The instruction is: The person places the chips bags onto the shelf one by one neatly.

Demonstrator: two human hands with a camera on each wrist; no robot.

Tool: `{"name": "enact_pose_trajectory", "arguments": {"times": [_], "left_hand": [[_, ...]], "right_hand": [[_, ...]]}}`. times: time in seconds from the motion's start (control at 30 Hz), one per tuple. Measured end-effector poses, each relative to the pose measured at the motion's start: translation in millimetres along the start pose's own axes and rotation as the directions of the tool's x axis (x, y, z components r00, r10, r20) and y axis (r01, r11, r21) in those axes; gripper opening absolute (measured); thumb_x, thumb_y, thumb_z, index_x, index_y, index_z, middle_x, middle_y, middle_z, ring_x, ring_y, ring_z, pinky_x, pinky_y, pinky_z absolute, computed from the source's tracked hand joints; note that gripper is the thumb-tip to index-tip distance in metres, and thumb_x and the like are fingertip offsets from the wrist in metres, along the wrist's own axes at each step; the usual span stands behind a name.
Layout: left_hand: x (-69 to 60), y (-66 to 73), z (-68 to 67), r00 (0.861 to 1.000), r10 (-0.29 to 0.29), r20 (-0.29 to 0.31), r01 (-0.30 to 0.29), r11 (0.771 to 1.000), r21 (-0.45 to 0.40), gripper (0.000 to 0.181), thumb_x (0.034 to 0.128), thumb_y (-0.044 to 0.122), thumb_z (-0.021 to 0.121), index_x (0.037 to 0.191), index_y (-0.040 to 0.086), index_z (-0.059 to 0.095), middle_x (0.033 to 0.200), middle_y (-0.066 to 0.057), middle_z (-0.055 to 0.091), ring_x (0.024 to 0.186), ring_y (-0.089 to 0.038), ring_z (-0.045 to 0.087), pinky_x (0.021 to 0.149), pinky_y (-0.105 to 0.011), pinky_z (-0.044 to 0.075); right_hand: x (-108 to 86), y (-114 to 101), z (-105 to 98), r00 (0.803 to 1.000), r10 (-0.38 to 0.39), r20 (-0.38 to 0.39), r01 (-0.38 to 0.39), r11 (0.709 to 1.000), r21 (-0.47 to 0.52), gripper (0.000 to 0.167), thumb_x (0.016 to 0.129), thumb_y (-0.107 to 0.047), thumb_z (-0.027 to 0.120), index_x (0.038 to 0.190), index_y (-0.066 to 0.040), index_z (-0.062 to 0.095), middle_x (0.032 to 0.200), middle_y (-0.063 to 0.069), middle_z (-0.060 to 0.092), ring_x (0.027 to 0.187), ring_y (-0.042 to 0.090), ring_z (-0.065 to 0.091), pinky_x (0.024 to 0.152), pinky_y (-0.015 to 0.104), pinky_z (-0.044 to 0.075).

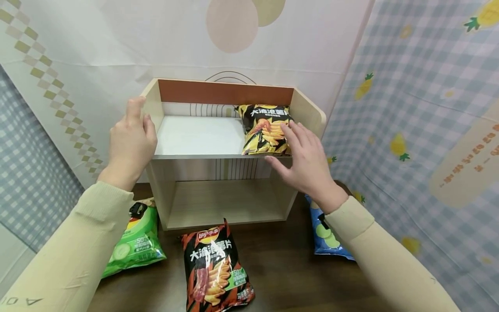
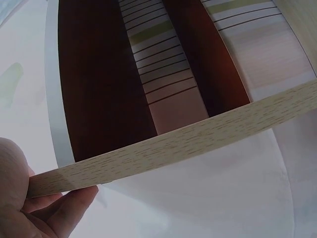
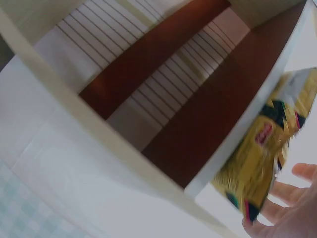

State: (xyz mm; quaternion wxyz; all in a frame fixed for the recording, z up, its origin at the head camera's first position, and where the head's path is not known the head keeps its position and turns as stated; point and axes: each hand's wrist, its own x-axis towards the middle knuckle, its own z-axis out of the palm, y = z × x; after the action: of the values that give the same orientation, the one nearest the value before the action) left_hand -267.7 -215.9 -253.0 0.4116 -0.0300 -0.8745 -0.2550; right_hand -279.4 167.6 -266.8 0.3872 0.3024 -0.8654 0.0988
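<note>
On the left, my left hand (image 1: 131,145) grips the side panel of a small wooden shelf (image 1: 224,213); in the left wrist view the thumb and fingers of the hand (image 2: 17,210) lie on either side of the board edge (image 2: 148,153). A black and yellow chip bag (image 1: 267,130) leans at the right end of the upper level. My right hand (image 1: 308,162) is spread at its right front, fingertips overlapping it in the head view. In the right wrist view the hand (image 3: 294,213) has parted fingers beside the bag (image 3: 262,148); whether they touch it, I cannot tell.
A green chip bag (image 1: 140,242) lies at the shelf's lower left, a red and black one (image 1: 214,273) in front, and a blue one (image 1: 329,234) at the right, partly behind the right sleeve. Patterned curtains (image 1: 390,108) stand behind and at both sides.
</note>
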Motion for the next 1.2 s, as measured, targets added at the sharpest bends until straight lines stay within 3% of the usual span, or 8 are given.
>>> {"name": "enact_pose_trajectory", "arguments": {"times": [0.27,0.43,0.6,0.73,0.83,1.03,1.2], "left_hand": [[-0.8,0.7,-0.6,1.0,0.015,-0.016,-0.015,1.0,-0.001,0.038,0.1019,0.022,0.035,0.139,0.014,0.037,0.078,-0.025,0.052,0.055,-0.046,0.048,0.047,-0.052,0.038],[-1.0,1.6,-1.3,1.0,0.017,-0.023,-0.017,1.0,-0.001,0.037,0.1016,0.021,0.036,0.138,0.014,0.037,0.079,-0.026,0.052,0.057,-0.048,0.049,0.048,-0.053,0.039],[-0.7,1.6,-0.3,1.0,0.014,-0.022,-0.014,1.0,0.001,0.037,0.1016,0.022,0.035,0.138,0.014,0.037,0.081,-0.026,0.053,0.058,-0.049,0.05,0.049,-0.054,0.038],[-0.7,1.3,0.2,1.0,0.009,-0.012,-0.009,1.0,0.003,0.038,0.1019,0.023,0.035,0.139,0.014,0.037,0.082,-0.026,0.053,0.057,-0.048,0.05,0.048,-0.053,0.039],[-1.3,0.6,-0.4,1.0,0.001,0.002,-0.001,1.0,0.003,0.039,0.1021,0.023,0.034,0.14,0.014,0.036,0.084,-0.027,0.054,0.057,-0.047,0.051,0.047,-0.052,0.039],[-2.2,0.1,-1.1,1.0,-0.012,0.016,0.012,1.0,0.002,0.04,0.1022,0.022,0.034,0.142,0.015,0.035,0.082,-0.025,0.053,0.056,-0.045,0.05,0.047,-0.05,0.039],[-0.7,1.0,-0.9,1.0,-0.004,0.012,0.004,1.0,0.001,0.04,0.1021,0.023,0.034,0.142,0.016,0.035,0.08,-0.023,0.053,0.057,-0.044,0.049,0.048,-0.05,0.038]], "right_hand": [[-31.0,26.5,-27.1,0.985,0.001,-0.172,0.009,0.998,0.058,0.077,0.089,-0.056,0.056,0.144,-0.004,0.042,0.141,0.018,0.047,0.126,0.039,0.045,0.103,0.055,0.033],[-57.0,47.0,-35.4,0.982,0.069,-0.177,-0.056,0.996,0.072,0.076,0.088,-0.053,0.059,0.145,-0.006,0.041,0.14,0.017,0.049,0.125,0.039,0.046,0.103,0.054,0.032],[-84.8,66.2,-32.1,0.97,0.227,-0.084,-0.217,0.97,0.113,0.076,0.086,-0.042,0.067,0.148,-0.009,0.038,0.141,0.019,0.047,0.126,0.041,0.043,0.102,0.057,0.031],[-111.3,80.6,-20.2,0.92,0.386,0.065,-0.39,0.916,0.093,0.079,0.088,-0.045,0.066,0.15,-0.008,0.033,0.142,0.023,0.043,0.125,0.045,0.041,0.098,0.062,0.032],[-132.6,92.5,-6.2,0.879,0.447,0.166,-0.459,0.887,0.042,0.084,0.09,-0.051,0.061,0.15,-0.004,0.029,0.139,0.028,0.043,0.122,0.048,0.042,0.094,0.065,0.033],[-172.0,108.9,17.3,0.815,0.502,0.289,-0.511,0.858,-0.05,0.088,0.091,-0.057,0.055,0.148,0.005,0.029,0.132,0.034,0.045,0.112,0.053,0.045,0.085,0.067,0.037],[-193.6,115.1,26.3,0.759,0.54,0.363,-0.541,0.834,-0.111,0.091,0.091,-0.059,0.055,0.145,0.009,0.029,0.129,0.037,0.042,0.11,0.055,0.043,0.084,0.068,0.037]]}}
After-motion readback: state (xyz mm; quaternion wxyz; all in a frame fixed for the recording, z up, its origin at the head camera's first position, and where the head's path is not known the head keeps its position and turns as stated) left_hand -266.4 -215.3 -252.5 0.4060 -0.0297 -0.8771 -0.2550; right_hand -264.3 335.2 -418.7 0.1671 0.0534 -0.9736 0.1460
